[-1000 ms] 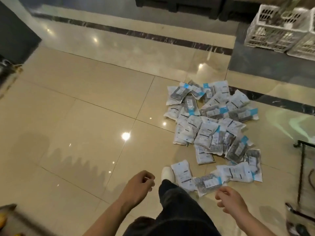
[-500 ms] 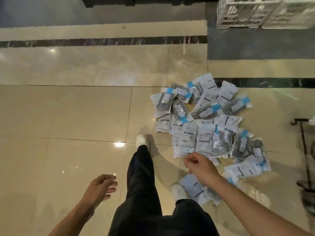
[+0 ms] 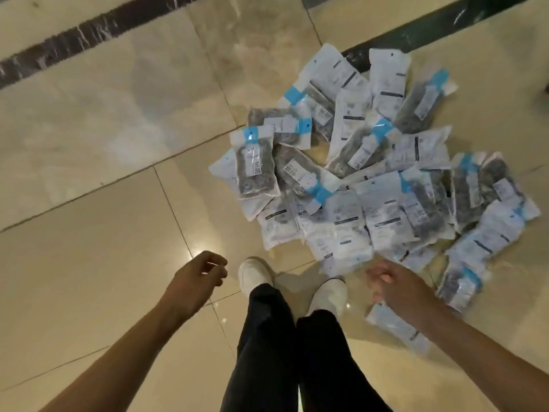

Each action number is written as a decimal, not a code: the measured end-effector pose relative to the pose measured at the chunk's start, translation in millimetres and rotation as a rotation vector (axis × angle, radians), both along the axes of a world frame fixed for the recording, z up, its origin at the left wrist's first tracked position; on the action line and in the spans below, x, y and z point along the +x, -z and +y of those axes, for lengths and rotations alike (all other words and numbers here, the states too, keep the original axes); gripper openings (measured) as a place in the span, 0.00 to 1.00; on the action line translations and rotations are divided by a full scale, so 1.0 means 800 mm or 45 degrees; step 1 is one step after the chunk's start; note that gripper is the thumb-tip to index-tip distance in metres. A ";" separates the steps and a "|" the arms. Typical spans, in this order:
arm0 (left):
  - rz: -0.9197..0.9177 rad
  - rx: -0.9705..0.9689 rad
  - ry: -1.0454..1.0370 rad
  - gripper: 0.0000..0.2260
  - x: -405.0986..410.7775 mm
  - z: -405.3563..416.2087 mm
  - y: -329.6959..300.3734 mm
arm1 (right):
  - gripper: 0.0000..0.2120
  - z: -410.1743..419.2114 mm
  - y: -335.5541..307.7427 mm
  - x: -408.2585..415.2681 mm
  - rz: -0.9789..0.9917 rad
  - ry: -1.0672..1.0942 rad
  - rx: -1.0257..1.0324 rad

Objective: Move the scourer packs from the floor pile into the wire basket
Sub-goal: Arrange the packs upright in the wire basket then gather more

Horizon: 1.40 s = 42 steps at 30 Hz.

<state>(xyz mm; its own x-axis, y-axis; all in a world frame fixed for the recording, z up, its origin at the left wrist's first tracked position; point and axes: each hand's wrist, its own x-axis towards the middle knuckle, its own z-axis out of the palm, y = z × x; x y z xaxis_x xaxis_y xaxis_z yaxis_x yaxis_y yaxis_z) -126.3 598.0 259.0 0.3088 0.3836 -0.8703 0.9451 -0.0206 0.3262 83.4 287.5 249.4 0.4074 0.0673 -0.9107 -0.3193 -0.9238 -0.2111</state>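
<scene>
We look straight down at the packs (image 3: 383, 179), which lie in a loose overlapping pile on the floor (image 3: 98, 233), ahead and to the right of our feet. Most show white backs with blue tabs; some show the dark scourer through clear film.

Our left hand (image 3: 197, 281) hangs over bare tile, left of the left shoe (image 3: 254, 273) and well apart from the pile. Its fingers are loosely curled and hold nothing.

Our right hand (image 3: 396, 285) is just at the near edge of the pile, with the closest packs directly ahead of its fingertips. The fingers curl loosely and grip no pack; whether they touch one we cannot tell. One stray pack (image 3: 398, 330) lies apart from the heap, partly hidden under our right wrist and forearm, just right of the right shoe (image 3: 329, 295).

Both legs, in dark trousers (image 3: 285, 346), stand between the arms, toes pointing toward the pile. A dark marble strip (image 3: 89, 28) crosses the floor beyond the packs.
</scene>
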 end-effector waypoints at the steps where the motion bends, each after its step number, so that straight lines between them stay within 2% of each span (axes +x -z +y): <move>1: 0.004 -0.016 0.123 0.06 0.013 -0.001 0.035 | 0.04 -0.004 0.036 0.007 -0.001 -0.012 -0.030; 4: -0.034 -0.063 0.333 0.06 0.049 -0.018 0.132 | 0.04 -0.015 0.144 0.028 -0.040 -0.080 -0.132; 7: -0.123 -0.075 0.309 0.06 0.081 -0.046 0.208 | 0.09 -0.026 0.243 0.041 -0.113 -0.059 -0.193; 9: -0.228 0.036 0.288 0.07 0.095 -0.061 0.252 | 0.21 -0.033 0.303 0.042 -0.168 -0.012 -0.166; 12: -0.426 0.336 0.324 0.16 0.109 -0.067 0.307 | 0.41 -0.035 0.364 0.037 -0.241 0.162 -0.110; 15: -0.490 0.628 0.147 0.24 0.132 -0.028 0.351 | 0.58 -0.036 0.411 0.029 -0.420 0.136 -0.157; 17: -0.432 0.665 0.029 0.30 0.150 0.010 0.376 | 0.56 -0.034 0.425 0.027 -0.510 0.067 -0.231; 20: -0.311 0.692 0.045 0.36 0.172 0.055 0.403 | 0.50 -0.031 0.428 0.026 -0.631 -0.009 -0.258; 22: -0.277 0.633 -0.030 0.38 0.187 0.074 0.414 | 0.51 -0.035 0.430 0.028 -0.642 0.022 -0.185; 25: -0.276 0.389 -0.298 0.39 0.207 0.080 0.423 | 0.54 -0.039 0.431 0.031 -0.658 0.031 -0.076; 28: -0.233 0.416 -0.384 0.43 0.217 0.076 0.429 | 0.58 -0.038 0.429 0.037 -0.637 0.056 -0.083; 30: -0.196 0.462 -0.410 0.43 0.219 0.074 0.431 | 0.60 -0.043 0.437 0.040 -0.596 0.085 -0.071; 32: -0.165 0.428 -0.467 0.42 0.219 0.072 0.434 | 0.57 -0.051 0.450 0.043 -0.526 0.116 0.009; 36: -0.160 0.261 -0.610 0.34 0.209 0.055 0.431 | 0.44 -0.036 0.429 0.047 -0.438 0.233 0.064; 38: -0.168 0.207 -0.677 0.33 0.200 0.041 0.420 | 0.42 -0.030 0.414 0.047 -0.358 0.366 0.051; 42: -0.209 0.143 -0.558 0.33 0.170 0.004 0.365 | 0.41 -0.021 0.360 0.036 -0.335 0.572 0.024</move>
